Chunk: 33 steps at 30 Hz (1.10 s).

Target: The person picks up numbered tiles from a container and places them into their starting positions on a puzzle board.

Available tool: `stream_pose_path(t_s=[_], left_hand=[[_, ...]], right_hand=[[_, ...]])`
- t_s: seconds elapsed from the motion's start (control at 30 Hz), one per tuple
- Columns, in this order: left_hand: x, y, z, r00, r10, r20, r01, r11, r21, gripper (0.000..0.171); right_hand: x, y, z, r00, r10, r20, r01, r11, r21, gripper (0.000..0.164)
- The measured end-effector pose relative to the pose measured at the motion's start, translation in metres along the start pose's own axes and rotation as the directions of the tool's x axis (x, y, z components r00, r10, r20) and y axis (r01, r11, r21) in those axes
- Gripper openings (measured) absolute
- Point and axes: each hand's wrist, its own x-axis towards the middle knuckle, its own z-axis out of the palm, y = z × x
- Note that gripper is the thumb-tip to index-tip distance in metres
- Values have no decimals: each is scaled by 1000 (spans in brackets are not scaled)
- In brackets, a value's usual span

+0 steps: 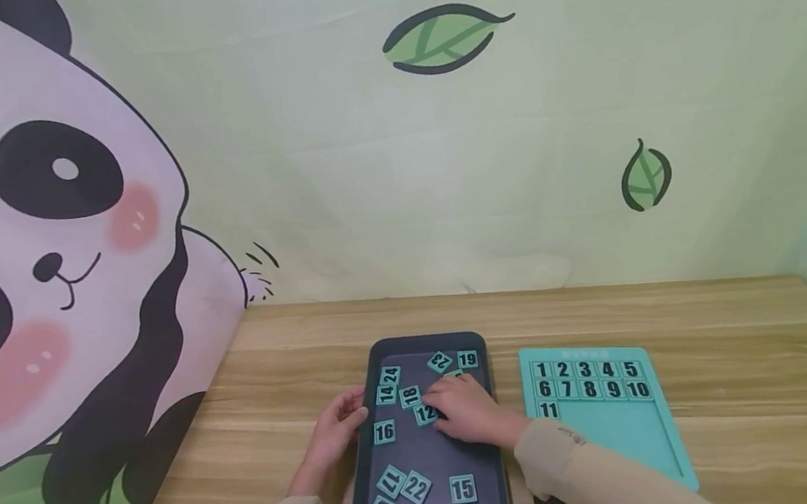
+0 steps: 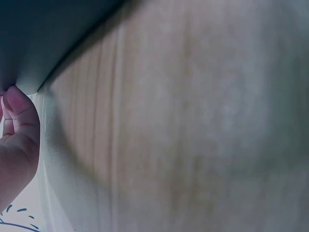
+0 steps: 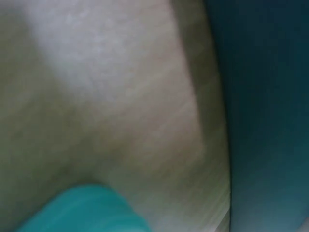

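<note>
A dark tray [image 1: 435, 450] holds several loose teal number tiles, among them 16 [image 1: 384, 432], 18 [image 1: 410, 396], 22 [image 1: 416, 487] and 15 [image 1: 463, 489]. My right hand [image 1: 468, 412] reaches over the tray's right rim, its thumb and forefinger pinching the right side of the number 12 tile [image 1: 425, 414]. Those fingers cover part of that tile and others behind it. At the tray's left side, my left hand [image 1: 338, 428] holds the edge. In the left wrist view, the left thumb [image 2: 20, 104] presses against the tray's dark side [image 2: 58, 34].
To the right of the tray lies a teal number board [image 1: 622, 435], with tiles 1 to 11 in order in its upper rows. Both rest on a wood-grain table [image 1: 751, 377]. Behind stands a wall cloth printed with leaves and a panda [image 1: 70, 242].
</note>
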Motion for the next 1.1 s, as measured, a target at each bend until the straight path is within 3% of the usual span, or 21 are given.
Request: stream_pose_path(t_s=[0.4,0.73,0.97,1.1], left_hand=[[-1,0,1,1000,3,2,-3,1000,9,36],[-4,0,-2,996,88,18,-88,996,2,33],[-1,-1,2,1000,23,-9,-23,1000,14,35],[-1,-1,3,1000,20,-7,-20,1000,10,36]], right_hand=[[-9,3,-6,998,4,-70,-1,999,37,30],[-39,16,-29,985,-1,-174,22,992,122,28],[-68,31,-42,973,59,-224,-14,980,198,31],[-83,43,-45,962,104,-253,-52,978,203,31]])
